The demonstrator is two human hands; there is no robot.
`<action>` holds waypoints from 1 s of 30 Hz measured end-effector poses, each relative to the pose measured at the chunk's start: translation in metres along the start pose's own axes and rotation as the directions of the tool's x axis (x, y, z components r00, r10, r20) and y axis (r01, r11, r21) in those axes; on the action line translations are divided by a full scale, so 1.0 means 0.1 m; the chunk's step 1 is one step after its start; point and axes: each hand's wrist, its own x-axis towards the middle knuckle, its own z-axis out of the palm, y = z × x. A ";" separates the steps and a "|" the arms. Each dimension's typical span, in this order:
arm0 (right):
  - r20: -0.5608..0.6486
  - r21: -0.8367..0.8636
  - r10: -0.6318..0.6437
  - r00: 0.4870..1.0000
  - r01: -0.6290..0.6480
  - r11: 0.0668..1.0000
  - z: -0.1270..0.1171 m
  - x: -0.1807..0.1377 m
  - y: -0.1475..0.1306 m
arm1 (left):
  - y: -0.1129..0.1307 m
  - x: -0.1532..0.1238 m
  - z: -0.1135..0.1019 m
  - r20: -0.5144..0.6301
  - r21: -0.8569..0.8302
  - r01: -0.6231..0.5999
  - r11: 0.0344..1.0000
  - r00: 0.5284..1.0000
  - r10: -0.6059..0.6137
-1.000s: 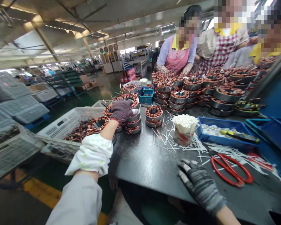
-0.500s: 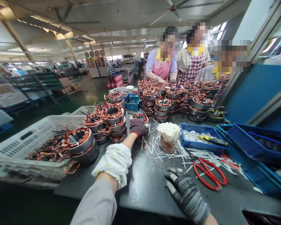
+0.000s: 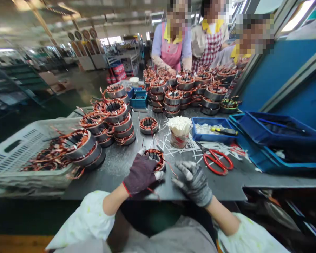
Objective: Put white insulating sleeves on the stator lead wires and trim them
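My left hand [image 3: 141,173], in a dark maroon glove, is closed round a copper-wound motor stator [image 3: 156,156] near the front edge of the dark worktable [image 3: 221,186]. Just right of that stator my right hand [image 3: 193,181], in a grey striped glove, rests with its fingers spread and holds nothing. Another single stator [image 3: 148,125] lies farther back. Stacks of stators [image 3: 116,119] stand to the left. A cup of white sleeves [image 3: 179,129] stands behind my hands, with loose white sleeves scattered round it.
Red-handled scissors [image 3: 217,161] lie right of my hands. Blue trays [image 3: 274,137] fill the right side, one holding a yellow-handled screwdriver [image 3: 223,131]. A white crate [image 3: 23,154] of stators sits at the left. Three people stand behind more stator stacks [image 3: 184,91] at the far end.
My left hand has drawn one stator from the back of the table to the front edge. My right hand has lifted slightly and moved up beside it. The camera now looks lower.
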 end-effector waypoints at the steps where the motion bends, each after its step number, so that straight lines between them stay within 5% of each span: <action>1: 0.021 -0.009 -0.019 1.000 0.020 1.000 -0.02 0.04 -0.04 | 0.07 -0.06 0.09 0.002 0.036 -0.042 0.998 0.999 0.042; 3: 0.107 -0.024 0.008 0.994 -0.006 1.000 -0.03 0.14 -0.07 | 0.17 -0.15 0.20 -0.008 0.059 -0.089 0.994 0.996 0.090; 5: 0.149 -0.115 0.235 0.960 -0.219 0.969 0.01 0.25 0.01 | 0.18 -0.21 0.24 -0.036 -0.009 -0.119 0.993 0.992 0.119; 7: 0.217 -0.263 0.495 0.841 -0.438 0.860 0.06 0.34 0.15 | 0.13 -0.30 0.22 -0.108 -0.142 -0.157 0.977 0.984 0.142; 9: 0.371 -0.360 0.562 0.739 -0.443 0.821 0.08 0.37 0.29 | 0.04 -0.44 0.17 -0.198 -0.256 -0.189 0.948 0.970 0.139; 11: 0.460 -0.358 0.506 0.730 -0.370 0.858 0.02 0.36 0.35 | -0.05 -0.59 0.13 -0.229 -0.257 -0.235 0.937 0.957 0.177; 15: 0.177 -0.247 0.413 0.893 -0.366 0.897 -0.28 0.39 0.20 | -0.14 -0.75 0.09 -0.112 -0.079 -0.353 0.932 0.932 0.344; 17: 0.190 -0.104 0.242 0.951 -0.226 0.969 -0.37 0.46 0.03 | -0.16 -0.74 0.07 -0.070 -0.078 -0.391 0.917 0.920 0.387; 21: 0.413 0.207 -0.133 0.901 0.050 0.977 -0.27 0.60 -0.19 | -0.15 -0.76 0.05 -0.021 -0.102 -0.434 0.895 0.901 0.434; 24: 0.446 0.308 -0.215 0.869 0.077 0.948 -0.13 0.59 -0.16 | -0.07 -0.76 0.08 -0.037 -0.147 -0.314 0.938 0.949 0.312; 26: 0.447 0.340 -0.225 0.866 0.069 0.938 -0.09 0.57 -0.11 | -0.03 -0.68 0.10 -0.106 -0.361 -0.133 0.923 0.989 0.101; 28: 0.435 0.337 -0.209 0.876 0.056 0.940 -0.09 0.55 -0.09 | -0.03 -0.52 0.14 -0.146 -0.655 0.086 0.751 0.960 -0.237; 30: 0.400 0.337 -0.198 0.895 0.057 0.940 -0.09 0.53 -0.10 | -0.10 -0.38 0.18 -0.103 -0.867 0.185 0.463 0.843 -0.529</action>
